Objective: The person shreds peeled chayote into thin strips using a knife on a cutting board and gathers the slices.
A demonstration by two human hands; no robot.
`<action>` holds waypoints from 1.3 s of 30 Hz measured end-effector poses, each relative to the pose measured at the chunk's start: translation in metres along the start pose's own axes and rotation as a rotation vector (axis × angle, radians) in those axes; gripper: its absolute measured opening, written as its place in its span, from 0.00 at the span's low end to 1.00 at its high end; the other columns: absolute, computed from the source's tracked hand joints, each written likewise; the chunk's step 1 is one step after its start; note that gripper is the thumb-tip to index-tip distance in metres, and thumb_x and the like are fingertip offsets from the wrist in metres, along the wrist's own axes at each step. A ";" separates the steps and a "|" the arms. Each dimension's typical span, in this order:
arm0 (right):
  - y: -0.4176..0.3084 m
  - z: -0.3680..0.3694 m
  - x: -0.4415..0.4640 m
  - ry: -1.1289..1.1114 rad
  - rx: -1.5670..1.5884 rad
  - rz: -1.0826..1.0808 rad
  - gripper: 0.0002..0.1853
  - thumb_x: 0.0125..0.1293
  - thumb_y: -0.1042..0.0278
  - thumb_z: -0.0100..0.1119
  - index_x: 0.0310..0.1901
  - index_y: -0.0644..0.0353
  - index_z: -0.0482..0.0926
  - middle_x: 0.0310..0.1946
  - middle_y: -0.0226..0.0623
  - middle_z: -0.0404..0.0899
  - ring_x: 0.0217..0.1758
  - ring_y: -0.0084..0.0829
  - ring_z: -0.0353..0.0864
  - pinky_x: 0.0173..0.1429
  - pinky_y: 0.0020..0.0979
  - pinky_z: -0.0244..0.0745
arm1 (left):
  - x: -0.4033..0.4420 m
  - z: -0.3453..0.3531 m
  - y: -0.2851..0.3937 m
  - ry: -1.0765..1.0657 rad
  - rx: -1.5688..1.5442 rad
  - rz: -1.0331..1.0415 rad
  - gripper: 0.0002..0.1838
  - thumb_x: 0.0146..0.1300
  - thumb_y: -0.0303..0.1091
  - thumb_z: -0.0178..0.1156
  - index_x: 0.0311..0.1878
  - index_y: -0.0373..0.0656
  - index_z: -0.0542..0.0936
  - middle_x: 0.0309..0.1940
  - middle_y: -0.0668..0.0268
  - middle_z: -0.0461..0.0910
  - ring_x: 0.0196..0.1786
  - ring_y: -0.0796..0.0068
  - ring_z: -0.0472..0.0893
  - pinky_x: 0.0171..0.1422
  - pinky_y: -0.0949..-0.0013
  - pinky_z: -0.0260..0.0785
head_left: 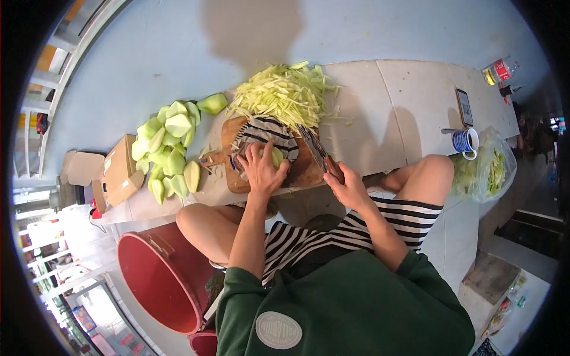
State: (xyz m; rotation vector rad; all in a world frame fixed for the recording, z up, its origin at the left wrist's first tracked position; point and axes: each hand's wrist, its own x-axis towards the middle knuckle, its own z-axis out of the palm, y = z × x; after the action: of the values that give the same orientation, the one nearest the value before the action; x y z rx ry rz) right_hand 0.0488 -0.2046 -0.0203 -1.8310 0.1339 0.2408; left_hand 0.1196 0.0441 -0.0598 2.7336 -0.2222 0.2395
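Observation:
My right hand [349,188] is closed around the wooden handle of a kitchen knife [313,144], whose dark blade points up and away over the cutting board's right side. My left hand [261,171] grips a pale green piece of peeled fruit [276,156] between thumb and fingers. That piece rests on a striped cloth [273,127] bunched on the wooden cutting board [237,181]. Beyond the board lies a heap of pale green shreds [282,95], touching the cloth's far side. The fruit's exact kind cannot be told.
Several peeled green pieces [169,148] are piled left of the board, near an opened cardboard box [120,172]. A red bucket [160,285] stands below left. Rightward are a phone [464,108], a blue-and-white mug [465,142], a plastic bag of shreds [490,169] and a bottle [499,72].

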 end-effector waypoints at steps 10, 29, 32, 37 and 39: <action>0.005 0.002 -0.002 0.009 0.016 -0.012 0.20 0.71 0.57 0.65 0.37 0.68 0.71 0.22 0.43 0.68 0.26 0.34 0.65 0.34 0.37 0.66 | -0.001 0.012 -0.016 0.211 -0.140 0.200 0.24 0.53 0.49 0.72 0.51 0.48 0.82 0.56 0.62 0.78 0.68 0.51 0.71 0.76 0.28 0.50; 0.011 0.006 0.001 -0.017 -0.047 -0.128 0.13 0.75 0.60 0.62 0.41 0.60 0.72 0.22 0.25 0.71 0.20 0.16 0.68 0.23 0.24 0.63 | 0.020 -0.001 -0.026 0.122 -0.094 0.504 0.17 0.50 0.48 0.72 0.37 0.48 0.87 0.40 0.64 0.79 0.52 0.58 0.79 0.71 0.38 0.61; 0.015 0.005 0.001 -0.021 -0.032 -0.105 0.12 0.75 0.61 0.62 0.41 0.60 0.72 0.21 0.25 0.71 0.19 0.16 0.68 0.23 0.24 0.63 | 0.026 -0.004 -0.029 0.124 -0.155 0.513 0.15 0.49 0.47 0.71 0.34 0.46 0.85 0.36 0.63 0.78 0.46 0.57 0.79 0.63 0.46 0.66; 0.018 0.006 0.005 -0.025 -0.064 -0.096 0.12 0.75 0.61 0.61 0.41 0.60 0.72 0.20 0.25 0.71 0.18 0.17 0.68 0.22 0.25 0.63 | 0.034 -0.003 -0.032 0.108 -0.235 0.507 0.14 0.45 0.45 0.68 0.27 0.46 0.81 0.30 0.64 0.77 0.39 0.59 0.78 0.47 0.57 0.67; 0.016 0.006 0.005 -0.025 -0.059 -0.090 0.13 0.75 0.60 0.61 0.41 0.60 0.72 0.20 0.25 0.71 0.19 0.17 0.68 0.22 0.25 0.63 | 0.042 -0.004 -0.040 0.000 -0.222 0.577 0.15 0.42 0.46 0.67 0.28 0.45 0.81 0.29 0.64 0.77 0.38 0.60 0.78 0.45 0.57 0.67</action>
State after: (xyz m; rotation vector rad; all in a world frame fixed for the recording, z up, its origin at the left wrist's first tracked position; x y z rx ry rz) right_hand 0.0492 -0.2034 -0.0383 -1.8871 0.0275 0.2066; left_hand 0.1669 0.0768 -0.0624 2.3878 -0.9759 0.3445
